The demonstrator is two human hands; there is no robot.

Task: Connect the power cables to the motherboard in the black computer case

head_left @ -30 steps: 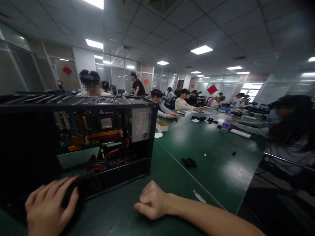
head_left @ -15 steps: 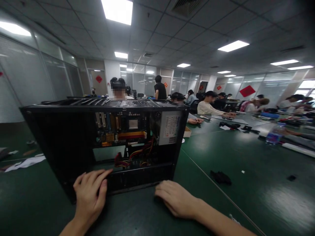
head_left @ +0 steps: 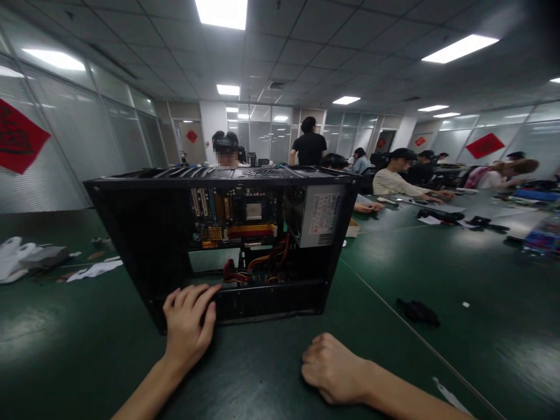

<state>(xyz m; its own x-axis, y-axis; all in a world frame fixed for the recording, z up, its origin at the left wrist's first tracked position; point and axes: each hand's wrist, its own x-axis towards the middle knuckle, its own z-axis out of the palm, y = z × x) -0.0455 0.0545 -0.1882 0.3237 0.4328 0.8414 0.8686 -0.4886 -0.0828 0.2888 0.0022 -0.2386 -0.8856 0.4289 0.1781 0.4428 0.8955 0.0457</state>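
A black open computer case (head_left: 144, 233) stands on the green table (head_left: 262, 373) in front of me, its side off. Inside show a motherboard (head_left: 236, 219), a grey power supply (head_left: 321, 214) at the right and red and yellow cables (head_left: 258, 265). My left hand (head_left: 188, 324) lies flat on the case's lower front rail, fingers stretched out. My right hand (head_left: 330, 367) rests on the table a little in front of the case, fingers curled into a loose fist with nothing seen in it.
A small black object (head_left: 417, 311) lies on the table to the right. White cloths and paper scraps (head_left: 26, 259) lie at the far left. Several people sit or stand at the tables behind the case and to the right.
My right hand has drawn back from the case and curled from flat into a fist. My left hand stays on the rail. The view has swung left.
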